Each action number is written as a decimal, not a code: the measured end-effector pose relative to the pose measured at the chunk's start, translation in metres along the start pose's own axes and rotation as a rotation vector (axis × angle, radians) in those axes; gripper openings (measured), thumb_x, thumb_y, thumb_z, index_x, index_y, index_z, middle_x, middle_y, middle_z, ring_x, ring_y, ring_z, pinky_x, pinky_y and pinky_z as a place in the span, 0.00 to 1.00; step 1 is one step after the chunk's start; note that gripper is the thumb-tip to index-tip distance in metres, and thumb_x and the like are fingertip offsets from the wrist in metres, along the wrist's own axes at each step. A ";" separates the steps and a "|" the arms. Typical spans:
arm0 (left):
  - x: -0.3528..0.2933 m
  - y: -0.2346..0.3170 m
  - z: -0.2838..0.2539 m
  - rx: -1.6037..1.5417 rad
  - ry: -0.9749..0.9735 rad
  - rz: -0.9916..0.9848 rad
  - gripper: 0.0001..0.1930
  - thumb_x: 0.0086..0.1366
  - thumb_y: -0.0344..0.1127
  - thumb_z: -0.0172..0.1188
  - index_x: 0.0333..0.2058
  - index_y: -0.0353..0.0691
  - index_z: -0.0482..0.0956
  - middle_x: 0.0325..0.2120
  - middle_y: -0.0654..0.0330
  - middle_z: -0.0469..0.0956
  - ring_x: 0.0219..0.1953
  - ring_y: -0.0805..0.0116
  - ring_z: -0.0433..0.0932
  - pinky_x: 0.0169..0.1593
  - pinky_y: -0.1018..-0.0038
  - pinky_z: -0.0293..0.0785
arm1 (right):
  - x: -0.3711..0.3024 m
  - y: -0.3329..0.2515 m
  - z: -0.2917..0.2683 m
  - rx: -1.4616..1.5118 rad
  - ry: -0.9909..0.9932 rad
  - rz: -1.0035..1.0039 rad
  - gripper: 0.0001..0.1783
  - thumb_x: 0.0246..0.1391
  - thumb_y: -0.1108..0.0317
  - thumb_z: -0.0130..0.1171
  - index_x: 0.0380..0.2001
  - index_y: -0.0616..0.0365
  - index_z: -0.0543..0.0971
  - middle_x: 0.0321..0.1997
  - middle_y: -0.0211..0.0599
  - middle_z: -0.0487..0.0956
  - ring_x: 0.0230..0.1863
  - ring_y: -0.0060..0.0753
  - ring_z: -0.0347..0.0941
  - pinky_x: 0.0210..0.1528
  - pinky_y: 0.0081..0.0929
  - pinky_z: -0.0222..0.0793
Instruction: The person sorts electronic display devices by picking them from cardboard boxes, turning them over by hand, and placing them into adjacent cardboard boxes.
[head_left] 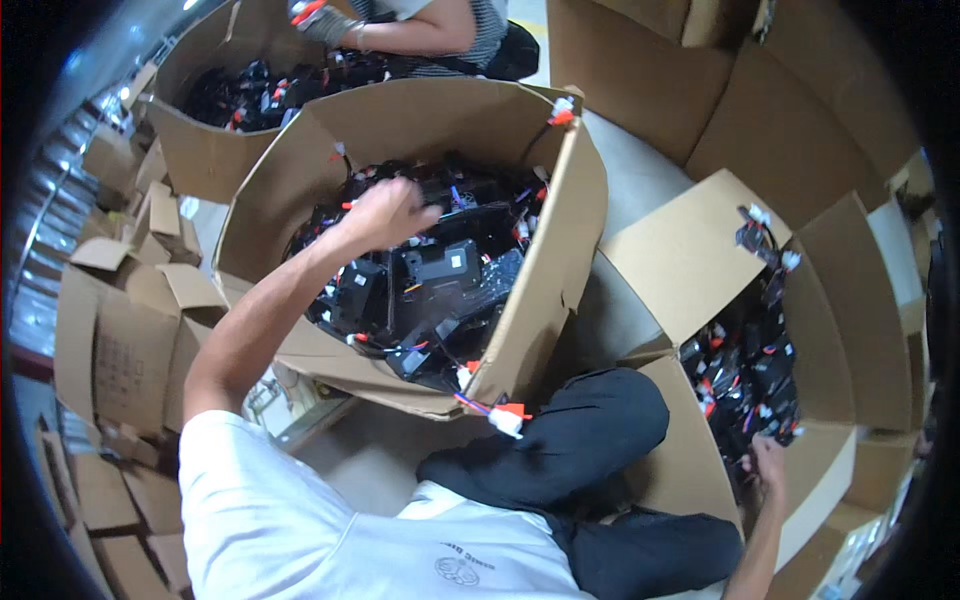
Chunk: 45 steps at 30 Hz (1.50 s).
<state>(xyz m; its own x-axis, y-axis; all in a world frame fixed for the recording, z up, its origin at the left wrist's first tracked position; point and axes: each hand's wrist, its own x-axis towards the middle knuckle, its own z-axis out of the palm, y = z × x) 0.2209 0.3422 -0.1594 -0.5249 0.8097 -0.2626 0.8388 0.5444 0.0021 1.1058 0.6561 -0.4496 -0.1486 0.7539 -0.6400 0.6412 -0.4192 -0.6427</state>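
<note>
My left hand (pixel 393 212) hovers over a large cardboard box (pixel 410 105) in front of me. Its thumb stands apart from the blurred fingers, and no held thing shows. Below it lies a heap of black plastic units (pixel 445 265) with cables and white and red connectors. At the right, my right hand (pixel 768 464) reaches into a second cardboard box (pixel 690 265). Its fingers are closed at the near end of a pile of black wired parts (pixel 740 370). What they grip is hidden.
A cable with a white and red connector (pixel 508 415) hangs over the box's near rim by my knee. Another person's gloved hand (pixel 325 22) is above a third box (pixel 215 150) at the far left. Empty cartons (pixel 125 340) are stacked at the left.
</note>
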 end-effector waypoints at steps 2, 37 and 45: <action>-0.027 -0.060 0.058 0.052 -0.032 -0.104 0.35 0.76 0.67 0.69 0.41 0.31 0.91 0.45 0.34 0.91 0.50 0.36 0.92 0.54 0.47 0.87 | -0.042 -0.028 -0.005 0.027 0.062 0.017 0.22 0.83 0.50 0.64 0.57 0.61 0.86 0.44 0.34 0.86 0.33 0.27 0.87 0.34 0.28 0.90; -0.063 -0.071 0.027 -0.326 -0.058 0.438 0.27 0.77 0.56 0.74 0.49 0.32 0.95 0.42 0.45 0.94 0.42 0.49 0.93 0.52 0.55 0.89 | -0.361 -0.355 0.281 0.409 -0.205 -0.640 0.41 0.56 0.56 0.87 0.67 0.65 0.82 0.59 0.38 0.89 0.57 0.33 0.87 0.66 0.37 0.83; -0.057 -0.217 0.203 0.133 -0.287 -0.047 0.13 0.59 0.32 0.75 0.42 0.34 0.96 0.50 0.41 0.94 0.57 0.43 0.93 0.59 0.50 0.91 | -0.342 -0.285 0.199 0.480 -0.031 -0.720 0.48 0.65 0.48 0.84 0.74 0.67 0.73 0.65 0.41 0.85 0.61 0.34 0.85 0.69 0.38 0.83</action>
<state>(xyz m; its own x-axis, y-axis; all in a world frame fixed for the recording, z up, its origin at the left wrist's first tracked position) 0.0983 0.1335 -0.3412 -0.5176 0.6790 -0.5206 0.8359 0.5313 -0.1380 0.8241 0.4169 -0.1312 -0.4212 0.9069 -0.0157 -0.0029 -0.0186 -0.9998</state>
